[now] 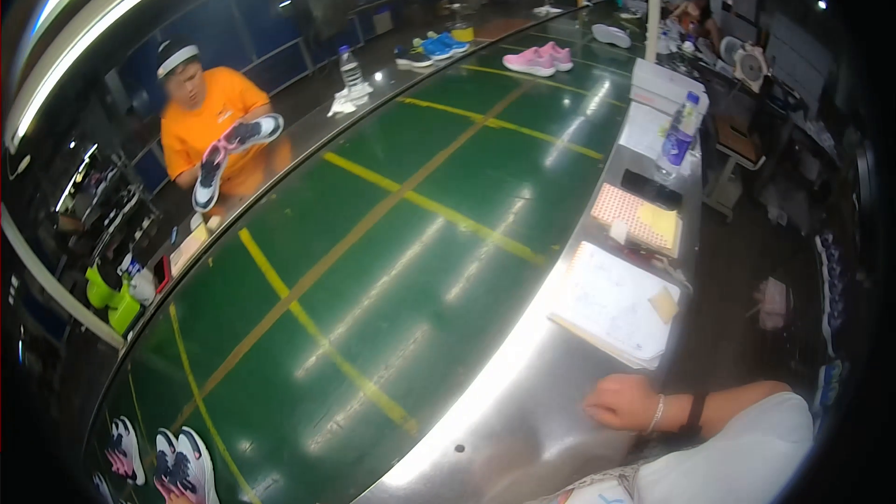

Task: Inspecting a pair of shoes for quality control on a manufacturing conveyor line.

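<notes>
At the lower left corner, the fingers of my left hand [175, 498] just show at the bottom edge, closed on a pair of navy, white and pink sneakers [193, 467]. The rest of that hand and its arm are out of view. A similar sneaker [124, 451] lies beside the pair on the green belt [373, 252]. My right hand [621, 401] rests on the metal ledge [523, 411], curled into a loose fist with nothing visible in it. A bracelet and a dark band circle that wrist. Closest to it is an open notebook [621, 303].
Across the belt, a person in orange [219, 126] holds two similar sneakers [213, 173]. Pink sneakers [537, 60] and a white shoe [611, 35] sit farther along. On the ledge are a checked pad [621, 210], a dark phone [651, 189] and a purple-labelled bottle [679, 135].
</notes>
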`<control>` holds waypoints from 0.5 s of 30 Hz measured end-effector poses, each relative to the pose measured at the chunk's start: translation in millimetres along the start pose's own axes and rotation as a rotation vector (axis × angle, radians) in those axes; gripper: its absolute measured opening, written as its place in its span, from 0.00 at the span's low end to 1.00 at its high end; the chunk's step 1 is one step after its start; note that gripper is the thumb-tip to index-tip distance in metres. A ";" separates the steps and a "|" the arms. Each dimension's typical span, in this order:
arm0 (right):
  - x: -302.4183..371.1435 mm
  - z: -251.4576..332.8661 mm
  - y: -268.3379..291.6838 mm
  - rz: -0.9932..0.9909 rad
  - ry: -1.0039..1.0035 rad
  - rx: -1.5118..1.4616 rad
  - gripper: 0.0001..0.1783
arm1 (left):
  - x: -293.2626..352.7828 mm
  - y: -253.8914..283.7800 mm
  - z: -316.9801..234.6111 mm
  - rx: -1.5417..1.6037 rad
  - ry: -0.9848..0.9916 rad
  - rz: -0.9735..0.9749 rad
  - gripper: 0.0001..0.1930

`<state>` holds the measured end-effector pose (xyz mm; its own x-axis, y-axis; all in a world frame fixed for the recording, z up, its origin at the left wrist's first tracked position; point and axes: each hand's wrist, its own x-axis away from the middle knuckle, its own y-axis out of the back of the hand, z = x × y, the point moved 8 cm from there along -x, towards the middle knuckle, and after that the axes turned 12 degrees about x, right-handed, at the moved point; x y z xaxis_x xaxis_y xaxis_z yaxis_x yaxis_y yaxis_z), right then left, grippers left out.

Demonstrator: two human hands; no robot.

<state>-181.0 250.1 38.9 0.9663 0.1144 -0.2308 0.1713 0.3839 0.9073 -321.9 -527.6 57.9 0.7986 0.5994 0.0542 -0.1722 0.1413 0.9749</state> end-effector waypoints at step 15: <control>13.8 -7.2 -13.9 -0.074 0.016 -0.213 0.07 | 111.5 37.2 -214.0 1.149 -0.425 0.559 0.20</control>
<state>-171.5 253.0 20.6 0.9491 0.0931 -0.3008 0.1950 0.5762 0.7937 -362.6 -286.8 53.9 0.9323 0.0406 0.3595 -0.1215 -0.9009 0.4167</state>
